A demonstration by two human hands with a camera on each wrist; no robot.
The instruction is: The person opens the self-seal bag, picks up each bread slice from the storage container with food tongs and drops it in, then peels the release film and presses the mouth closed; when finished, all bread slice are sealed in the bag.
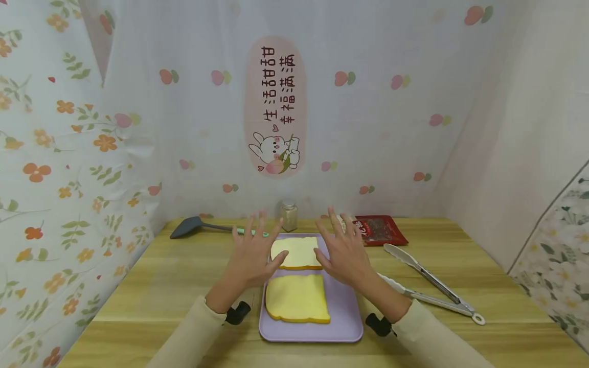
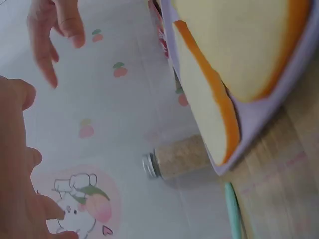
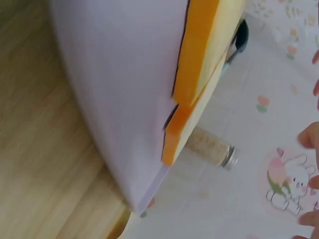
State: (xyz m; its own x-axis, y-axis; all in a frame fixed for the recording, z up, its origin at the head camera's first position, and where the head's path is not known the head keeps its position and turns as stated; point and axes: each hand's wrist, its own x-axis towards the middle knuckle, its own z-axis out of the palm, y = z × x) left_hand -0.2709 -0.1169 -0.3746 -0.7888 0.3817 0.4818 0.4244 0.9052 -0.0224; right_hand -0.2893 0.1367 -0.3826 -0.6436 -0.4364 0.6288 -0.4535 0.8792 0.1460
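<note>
Grip state: the left hand and right hand are spread wide, fingers extended, holding nothing. Both are raised over the tray area; the wrist views show no contact with the bread.

Location of items: 2 bread slices lie flat on a lilac tray, which rests on the table. The near slice and far slice are set toward the tray's left side, with a narrow bare strip between them and a wider one at right.

Hazards, as judged:

1. Far slice. It lies close to the tray's far-left rim. A push from the right could ride it over that rim.

2. Spatula. Its handle end lies near the tray's far-left corner, behind the left fingers. A low sweep could knock it into the tray.

3. Jar. It stands upright, just beyond the tray. An overlong reach could tip it.

4. Tongs. They lie spread on the table, partly behind the right forearm. A dropped forearm or sleeve could drag them, possibly toward the red packet.

5. Slices. If soft, as they appear, a hard pinch could dent them. Firmness cannot be verified.
</note>
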